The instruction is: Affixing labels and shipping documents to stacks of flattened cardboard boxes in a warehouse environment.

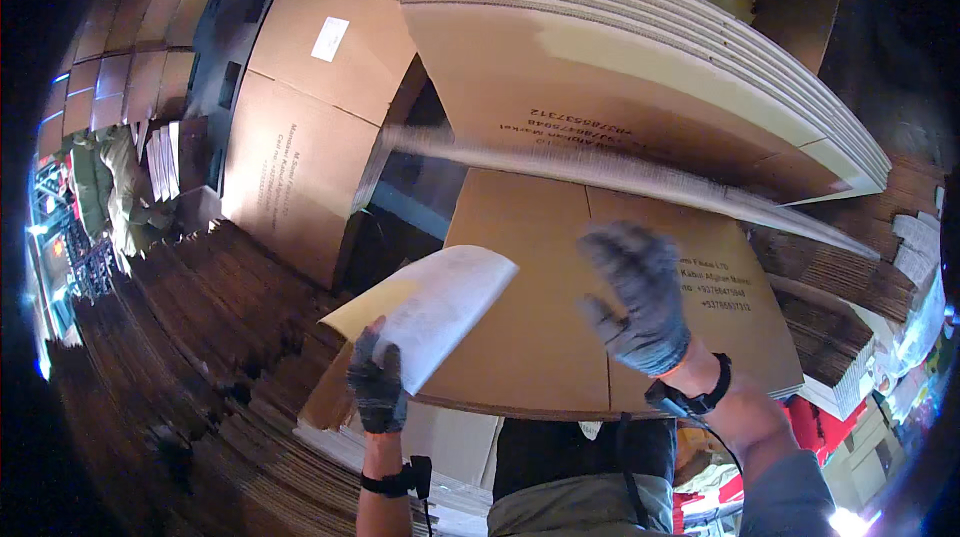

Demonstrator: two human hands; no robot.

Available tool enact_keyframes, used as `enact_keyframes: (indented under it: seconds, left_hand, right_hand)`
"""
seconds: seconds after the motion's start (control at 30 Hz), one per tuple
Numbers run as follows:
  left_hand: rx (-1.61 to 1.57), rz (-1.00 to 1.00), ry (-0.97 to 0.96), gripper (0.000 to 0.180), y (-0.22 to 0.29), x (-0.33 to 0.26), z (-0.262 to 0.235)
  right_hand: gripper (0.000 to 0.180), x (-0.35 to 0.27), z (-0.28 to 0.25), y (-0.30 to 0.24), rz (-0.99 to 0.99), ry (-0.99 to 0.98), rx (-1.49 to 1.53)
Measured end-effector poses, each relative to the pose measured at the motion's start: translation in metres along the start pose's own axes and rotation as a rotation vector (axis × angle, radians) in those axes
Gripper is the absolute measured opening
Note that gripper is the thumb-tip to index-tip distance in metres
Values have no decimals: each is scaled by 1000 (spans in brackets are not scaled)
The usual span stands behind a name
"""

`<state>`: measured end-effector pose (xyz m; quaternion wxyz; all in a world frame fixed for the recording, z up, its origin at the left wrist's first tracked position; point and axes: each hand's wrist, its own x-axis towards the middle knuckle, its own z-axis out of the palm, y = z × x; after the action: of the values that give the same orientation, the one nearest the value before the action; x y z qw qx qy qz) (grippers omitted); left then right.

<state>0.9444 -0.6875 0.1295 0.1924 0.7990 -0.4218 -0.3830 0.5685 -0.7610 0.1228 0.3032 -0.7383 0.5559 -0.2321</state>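
Observation:
My left hand (377, 382), in a grey work glove, grips the lower edge of a curled white sheet (452, 307) with a yellowish layer at its left side. Whether it is one sheet or several I cannot tell. In front of me lies a flat brown cardboard sheet (525, 337) with dark print at its right. Over its right half is my right hand (635, 297), also gloved and smeared by motion. Its thumb stands apart from the fingers, and nothing shows in it.
Beyond the flat sheet, a stack of folded cardboard (600, 97) leans at an angle. A large carton panel (310, 117) with a white label stands to the left. Piles of flattened cardboard (180, 337) fill the left side; more cardboard (825, 337) lies at right.

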Motion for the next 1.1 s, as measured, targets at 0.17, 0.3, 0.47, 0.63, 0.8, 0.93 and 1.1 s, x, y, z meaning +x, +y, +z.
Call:
enact_keyframes:
  seconds: [0.17,0.3,0.47,0.63,0.8,0.93,1.1]
  left_hand:
    - [91,247,-375,61,63,-17,19]
    - [62,203,-448,48,71,-22,27]
    - [110,35,-554,28,70,-21,41]
    - [175,7,-563,23,68,-24,54]
    - [-176,-277,-632,21,45,-31,52]
    - [-260,-243,-565,33,15,-30,58]
    - [-460,-146,16,45,-47,-52,59]
  right_hand:
    - [66,13,66,-32,-188,-269,424]
    - [48,2,87,-33,-90,-383,479]
    - [33,-20,94,-23,54,-435,550]
    - [27,-42,104,-19,51,-301,518]
    - [23,-47,98,-14,-220,-166,174]
    - [20,-46,91,-8,-236,-59,305]
    - [13,-24,59,11,556,145,865]
